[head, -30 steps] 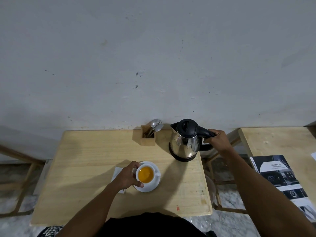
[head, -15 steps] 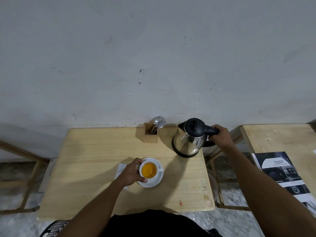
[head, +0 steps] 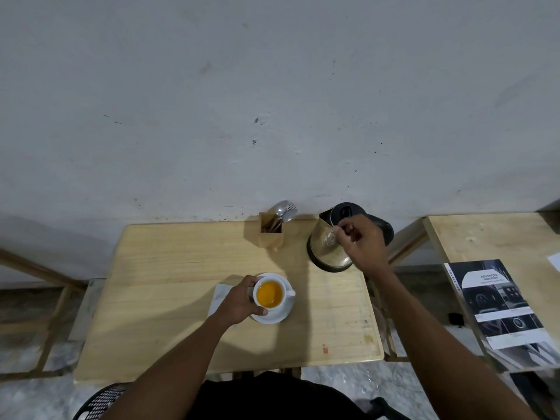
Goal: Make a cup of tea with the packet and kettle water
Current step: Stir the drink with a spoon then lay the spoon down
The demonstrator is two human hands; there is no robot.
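A white cup [head: 269,294] of orange tea stands on a white saucer [head: 274,317] near the middle of the wooden table [head: 169,268]. My left hand [head: 241,301] grips the cup's left side. A white packet [head: 218,294] lies flat under that hand, partly hidden. The steel kettle [head: 325,253] with a black lid stands upright at the table's back right. My right hand [head: 360,241] hovers in front of the kettle's upper part, off the handle, with the fingers curled. It is blurred, so whether it holds anything is unclear.
A wooden holder [head: 270,236] with several spoons [head: 283,211] stands by the wall, left of the kettle. A second table [head: 485,234] at the right carries a dark magazine [head: 500,304]. A gap separates the two tables. A black mesh chair [head: 100,401] sits at the lower left.
The kettle was set down at the back right. My right hand left the handle and moved left across the kettle's front. My left hand kept hold of the cup.
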